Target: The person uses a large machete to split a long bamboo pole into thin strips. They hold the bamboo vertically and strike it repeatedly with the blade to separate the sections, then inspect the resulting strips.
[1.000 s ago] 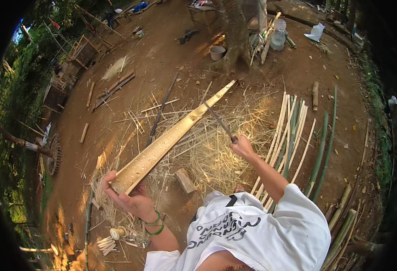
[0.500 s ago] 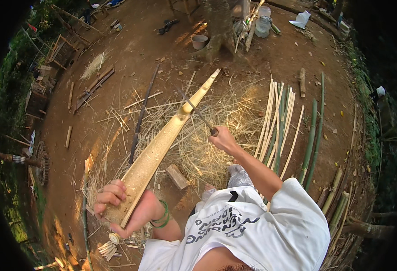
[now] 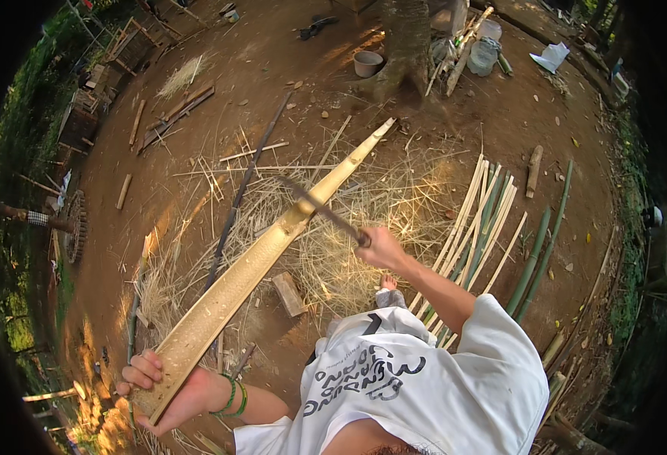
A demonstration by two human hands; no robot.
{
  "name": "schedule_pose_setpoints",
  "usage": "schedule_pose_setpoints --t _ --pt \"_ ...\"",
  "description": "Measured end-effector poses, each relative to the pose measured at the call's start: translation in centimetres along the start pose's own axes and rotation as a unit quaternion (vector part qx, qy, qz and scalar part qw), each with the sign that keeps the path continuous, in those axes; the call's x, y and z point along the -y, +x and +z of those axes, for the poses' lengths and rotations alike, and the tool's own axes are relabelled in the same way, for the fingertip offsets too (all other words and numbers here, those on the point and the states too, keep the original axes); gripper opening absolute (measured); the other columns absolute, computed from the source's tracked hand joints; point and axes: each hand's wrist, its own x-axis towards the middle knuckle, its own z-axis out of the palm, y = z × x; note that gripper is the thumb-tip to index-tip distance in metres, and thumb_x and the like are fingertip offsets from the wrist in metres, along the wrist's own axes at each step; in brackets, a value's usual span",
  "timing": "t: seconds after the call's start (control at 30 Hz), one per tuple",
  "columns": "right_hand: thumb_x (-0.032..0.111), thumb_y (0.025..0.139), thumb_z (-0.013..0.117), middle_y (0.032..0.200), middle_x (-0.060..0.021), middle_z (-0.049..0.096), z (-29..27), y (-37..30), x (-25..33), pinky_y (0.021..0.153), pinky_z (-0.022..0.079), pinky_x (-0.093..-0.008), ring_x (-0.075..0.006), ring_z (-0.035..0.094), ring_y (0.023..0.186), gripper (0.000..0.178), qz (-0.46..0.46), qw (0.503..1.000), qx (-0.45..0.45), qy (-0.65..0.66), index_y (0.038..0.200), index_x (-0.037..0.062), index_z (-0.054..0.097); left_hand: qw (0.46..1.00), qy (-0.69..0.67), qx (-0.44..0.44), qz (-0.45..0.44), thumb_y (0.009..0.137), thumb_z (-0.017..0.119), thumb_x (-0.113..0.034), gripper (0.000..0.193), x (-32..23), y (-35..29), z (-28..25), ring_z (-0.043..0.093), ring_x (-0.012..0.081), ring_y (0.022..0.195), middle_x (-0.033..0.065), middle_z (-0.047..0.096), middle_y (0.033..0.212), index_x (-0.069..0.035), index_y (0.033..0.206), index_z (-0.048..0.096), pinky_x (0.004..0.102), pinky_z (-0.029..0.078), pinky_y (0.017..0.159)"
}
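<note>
A long split half of bamboo [image 3: 231, 292], pale and hollow side up, slants from lower left to the upper middle. My left hand [image 3: 197, 396] grips its wide near end, fingers over one edge and thumb by the other. In my right hand [image 3: 382, 249] is the handle of a long knife [image 3: 332, 216]. Its blade, smeared by motion, crosses over the bamboo beside a node [image 3: 297, 215]. Whether blade and bamboo touch, I cannot tell. Beneath them lies a heap of thin bamboo shavings [image 3: 364, 254].
A wooden block [image 3: 288, 294] lies by the shavings. Long bamboo strips [image 3: 466, 221] and green bamboo poles [image 3: 532, 262] are laid out to the right. A dark pole [image 3: 246, 189] rests on the left. Farther off stand a tree trunk [image 3: 405, 45] and a bucket [image 3: 367, 64].
My left hand and the bamboo's near end have moved toward the lower left. The knife has swung across the bamboo near the node. The whole view has shifted a little.
</note>
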Motion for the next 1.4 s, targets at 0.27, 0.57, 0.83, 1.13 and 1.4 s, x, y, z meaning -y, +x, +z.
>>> schedule_pose_setpoints --t 0.27,0.57,0.83,1.13,1.4 --pt "0.018 0.077 0.068 0.070 -0.0097 0.062 -5.4 9.4 -17.2 0.053 0.047 -0.0349 -0.0179 0.058 0.059 0.025 0.279 0.952 -0.110 0.065 0.095 -0.0002 0.068 1.000 0.026 -0.003 -0.007 0.086 0.042 -0.043 0.036 0.3 0.7 2.9 0.029 0.0142 0.062 0.0020 0.030 0.072 -0.008 0.095 0.045 0.0304 0.030 0.060" --pt "0.018 0.075 0.067 0.063 -0.0114 0.059 -6.1 6.9 -15.1 0.056 0.043 -0.0400 -0.0225 0.056 0.058 0.019 0.057 0.996 -0.070 0.018 0.080 0.0003 0.062 0.996 0.071 -0.005 0.052 0.077 0.042 -0.036 0.034 -0.9 -0.3 3.9 0.030 0.0146 0.061 0.0023 0.030 0.072 -0.007 0.096 0.045 0.0296 0.031 0.061" --pt "0.025 0.091 0.046 0.103 -0.0216 0.072 -3.7 1.3 -40.5 0.080 0.055 -0.0477 -0.0371 0.070 0.097 0.034 0.283 0.918 0.012 -0.279 0.096 0.0074 0.076 1.000 0.016 0.018 0.021 0.090 0.041 -0.038 0.030 -0.9 -1.8 3.9 0.031 0.0119 0.059 0.0011 0.031 0.072 -0.009 0.097 0.047 0.0281 0.031 0.058" --pt "0.024 0.078 0.072 0.068 -0.0084 0.071 4.7 -24.1 -41.4 0.053 0.052 -0.0376 -0.0219 0.067 0.059 0.023 0.423 0.887 0.067 -0.174 0.069 0.0030 0.070 0.998 -0.057 0.001 -0.015 0.091 0.042 -0.046 0.039 -0.1 -0.8 -0.2 0.037 0.0124 0.061 0.0013 0.038 0.072 -0.010 0.105 0.051 0.0300 0.035 0.061" --pt "0.008 0.069 0.068 0.060 -0.0104 0.061 7.9 -23.6 -31.8 0.045 0.040 -0.0376 -0.0211 0.056 0.050 0.010 0.532 0.837 -0.043 0.119 0.063 -0.0006 0.067 0.995 -0.087 -0.001 -0.038 0.092 0.041 -0.048 0.046 0.4 -0.4 -4.5 0.042 0.0139 0.065 0.0027 0.044 0.075 -0.009 0.113 0.052 0.0322 0.038 0.066"
